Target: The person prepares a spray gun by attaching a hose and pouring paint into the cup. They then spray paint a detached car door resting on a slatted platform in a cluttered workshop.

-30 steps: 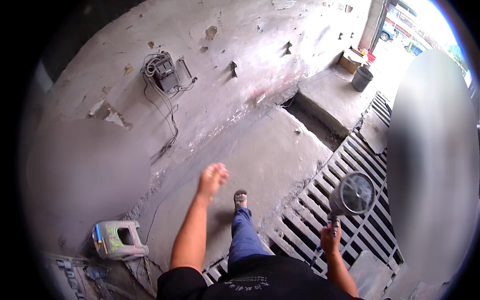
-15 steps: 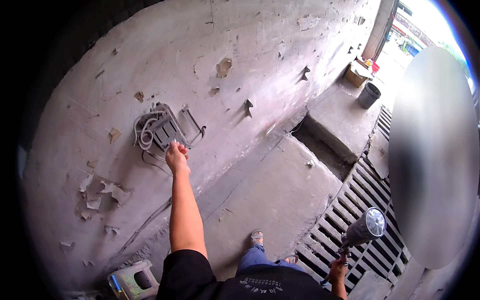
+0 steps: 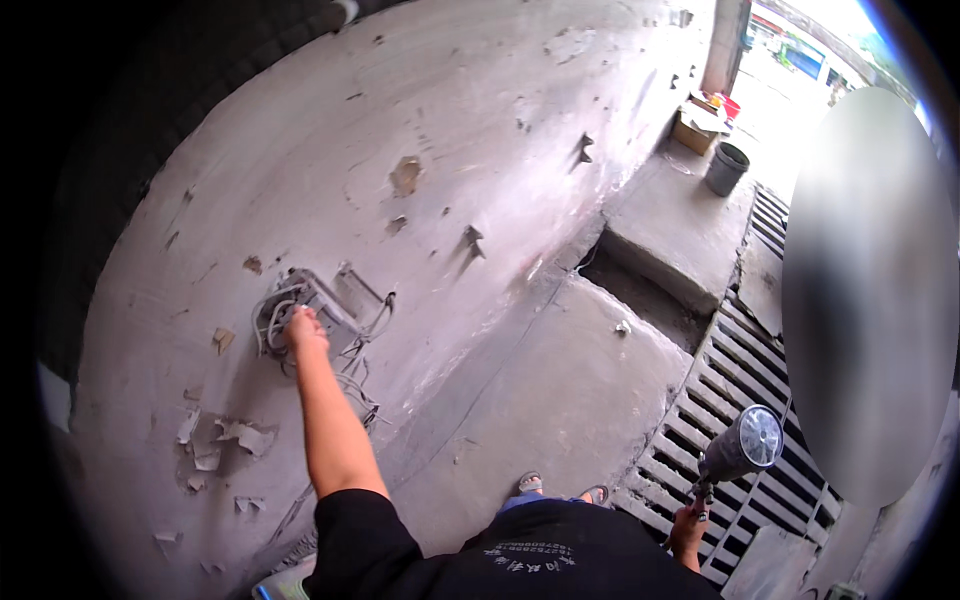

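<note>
My left hand (image 3: 306, 328) reaches out to a dusty grey electrical box (image 3: 322, 305) mounted on the wall, with looped cables hanging round it. The fingers are curled against the box's front; what they grip is too small to make out. My right hand (image 3: 690, 527) is wrapped round the handle of a metal spray gun (image 3: 705, 489), low at my right side. Its large grey cup (image 3: 738, 448) has a clear round top.
A recessed channel (image 3: 640, 298) cuts the concrete floor (image 3: 540, 400); a slotted grating (image 3: 750, 345) runs along the right. A bucket (image 3: 726, 170) and cardboard box (image 3: 695, 135) stand toward the bright doorway. The wall (image 3: 480, 150) has peeling patches. A blurred area hides the far right.
My left hand has risen from over the floor to the wall box and reached onto its front. My feet have moved nearer the wall. My right hand still carries the spray gun.
</note>
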Action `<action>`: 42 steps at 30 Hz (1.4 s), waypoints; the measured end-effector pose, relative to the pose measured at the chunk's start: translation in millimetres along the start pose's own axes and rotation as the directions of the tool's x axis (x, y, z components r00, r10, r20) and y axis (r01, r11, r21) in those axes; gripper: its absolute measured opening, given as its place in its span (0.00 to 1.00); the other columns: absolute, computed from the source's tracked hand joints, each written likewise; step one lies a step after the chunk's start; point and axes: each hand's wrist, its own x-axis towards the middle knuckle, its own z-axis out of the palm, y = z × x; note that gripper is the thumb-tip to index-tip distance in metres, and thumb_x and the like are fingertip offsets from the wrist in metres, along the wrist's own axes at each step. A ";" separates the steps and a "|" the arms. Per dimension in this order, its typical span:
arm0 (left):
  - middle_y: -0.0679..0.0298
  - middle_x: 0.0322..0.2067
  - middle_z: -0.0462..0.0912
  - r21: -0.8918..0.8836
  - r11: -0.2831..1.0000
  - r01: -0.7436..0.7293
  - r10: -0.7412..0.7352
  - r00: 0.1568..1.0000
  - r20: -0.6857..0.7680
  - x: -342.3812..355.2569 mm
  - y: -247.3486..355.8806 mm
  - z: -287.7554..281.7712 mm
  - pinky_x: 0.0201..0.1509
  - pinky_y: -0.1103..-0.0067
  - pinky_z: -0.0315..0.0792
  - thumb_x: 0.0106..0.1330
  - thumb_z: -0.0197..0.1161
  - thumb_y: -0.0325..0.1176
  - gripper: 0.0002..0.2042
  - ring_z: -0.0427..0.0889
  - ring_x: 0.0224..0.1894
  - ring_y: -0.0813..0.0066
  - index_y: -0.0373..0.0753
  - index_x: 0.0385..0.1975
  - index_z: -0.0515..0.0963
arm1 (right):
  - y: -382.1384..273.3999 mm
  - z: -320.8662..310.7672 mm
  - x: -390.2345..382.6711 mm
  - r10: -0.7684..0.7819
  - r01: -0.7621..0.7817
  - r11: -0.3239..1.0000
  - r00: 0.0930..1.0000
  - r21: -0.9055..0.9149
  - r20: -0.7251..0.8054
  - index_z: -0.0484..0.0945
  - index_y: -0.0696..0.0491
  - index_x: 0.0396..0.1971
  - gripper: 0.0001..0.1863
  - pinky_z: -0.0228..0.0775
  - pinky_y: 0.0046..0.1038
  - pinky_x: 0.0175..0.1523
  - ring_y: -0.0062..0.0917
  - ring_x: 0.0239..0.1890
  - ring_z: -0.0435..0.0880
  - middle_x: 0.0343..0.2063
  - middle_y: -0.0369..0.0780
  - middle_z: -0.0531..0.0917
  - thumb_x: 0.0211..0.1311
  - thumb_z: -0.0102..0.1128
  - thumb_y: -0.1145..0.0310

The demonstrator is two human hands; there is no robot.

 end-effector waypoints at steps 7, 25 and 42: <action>0.52 0.54 0.75 0.085 0.982 -0.170 0.169 0.985 0.015 38.0 17.7 -6.8 0.57 0.69 0.68 0.67 0.49 0.52 0.28 0.76 0.54 0.61 0.33 0.54 0.74 | 16.6 -48.7 35.4 0.137 -0.115 0.951 0.989 0.289 -0.057 0.66 0.53 0.25 0.05 0.62 0.32 0.30 0.27 0.25 0.67 0.20 0.36 0.67 0.49 0.52 0.78; 0.55 0.65 0.61 0.908 0.418 0.005 -0.742 -0.575 0.344 -651.8 -494.0 410.1 0.67 0.61 0.58 0.70 0.38 0.60 0.34 0.64 0.64 0.58 0.40 0.67 0.55 | -7.7 -172.2 128.5 0.040 -0.041 0.992 0.999 0.120 0.010 0.66 0.46 0.61 0.31 0.72 0.36 0.51 0.42 0.44 0.81 0.43 0.47 0.81 0.54 0.52 0.77; 0.57 0.52 0.78 0.870 0.384 -0.309 -0.708 -0.704 0.063 -1009.7 -633.7 568.8 0.61 0.66 0.64 0.71 0.37 0.58 0.30 0.74 0.57 0.61 0.38 0.54 0.73 | 150.5 -373.3 266.6 0.361 -0.257 0.878 0.910 0.403 -0.205 0.75 0.56 0.42 0.10 0.69 0.25 0.39 0.20 0.29 0.74 0.27 0.35 0.77 0.60 0.56 0.76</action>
